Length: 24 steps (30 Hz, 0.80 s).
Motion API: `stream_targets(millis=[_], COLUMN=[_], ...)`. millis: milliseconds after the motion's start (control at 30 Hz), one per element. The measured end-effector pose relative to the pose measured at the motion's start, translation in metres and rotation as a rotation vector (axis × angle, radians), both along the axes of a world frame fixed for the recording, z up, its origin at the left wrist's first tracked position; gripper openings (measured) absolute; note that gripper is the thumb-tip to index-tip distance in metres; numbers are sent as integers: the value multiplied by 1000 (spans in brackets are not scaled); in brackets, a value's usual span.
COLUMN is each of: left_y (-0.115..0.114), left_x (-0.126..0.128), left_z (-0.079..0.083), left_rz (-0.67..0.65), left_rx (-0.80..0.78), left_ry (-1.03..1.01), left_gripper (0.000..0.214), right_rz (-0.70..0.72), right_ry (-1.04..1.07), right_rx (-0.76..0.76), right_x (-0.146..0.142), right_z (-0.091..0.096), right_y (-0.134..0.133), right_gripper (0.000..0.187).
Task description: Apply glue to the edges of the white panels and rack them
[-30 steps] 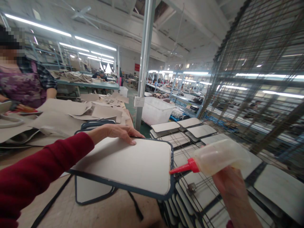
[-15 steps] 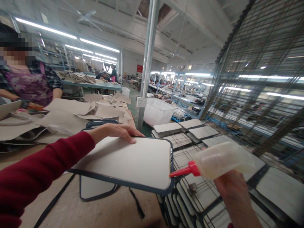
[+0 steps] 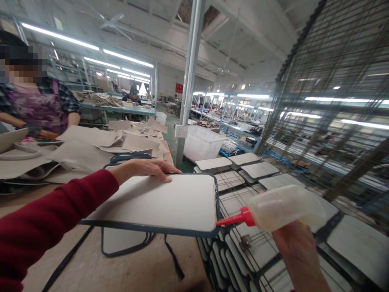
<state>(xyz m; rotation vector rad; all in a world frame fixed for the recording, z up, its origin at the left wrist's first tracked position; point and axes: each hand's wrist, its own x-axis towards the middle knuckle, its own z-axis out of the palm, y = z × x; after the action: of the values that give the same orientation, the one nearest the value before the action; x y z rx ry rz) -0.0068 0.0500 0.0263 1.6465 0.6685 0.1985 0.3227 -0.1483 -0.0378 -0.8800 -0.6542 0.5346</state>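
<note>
My left hand grips the far edge of a pale board with dark blue edging, thumb lying on its top face. In my right hand is a translucent squeeze bottle, tipped on its side. Its red nozzle points left, the tip at the board's near right corner. A thin yellowish line and white specks show along the board's right edge. Beneath the held board, another dark-edged board lies on the wooden table. My right fingers are partly hidden behind the bottle.
On the right, a wire rack bears several pale boards, and more stand in rows below. Beige sheets cover the table at left, where a co-worker stands. Behind are a metal post and white bin.
The held board has turned slightly, its near right corner moving up and a little left. The nozzle tip has shifted slightly left and stays at that corner.
</note>
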Motion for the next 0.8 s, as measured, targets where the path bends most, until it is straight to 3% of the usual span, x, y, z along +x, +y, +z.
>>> stream_targets(millis=[167,400,800], left_y=[5,9,11], left_x=[-5,-11,-11], left_z=[-5,-15,-34], left_rz=[-100,-20,29], left_rx=[34,14,-84], left_ry=[18,-18,-79], left_gripper=[53,56,57], right_rz=[-35,-132,-260], right_ry=[-8,40,-119], right_rx=[34,128,253], right_x=[-2,-9,-19], right_z=[-1,2,-10], right_y=[-1,1,6], right_gripper=[68,65,30])
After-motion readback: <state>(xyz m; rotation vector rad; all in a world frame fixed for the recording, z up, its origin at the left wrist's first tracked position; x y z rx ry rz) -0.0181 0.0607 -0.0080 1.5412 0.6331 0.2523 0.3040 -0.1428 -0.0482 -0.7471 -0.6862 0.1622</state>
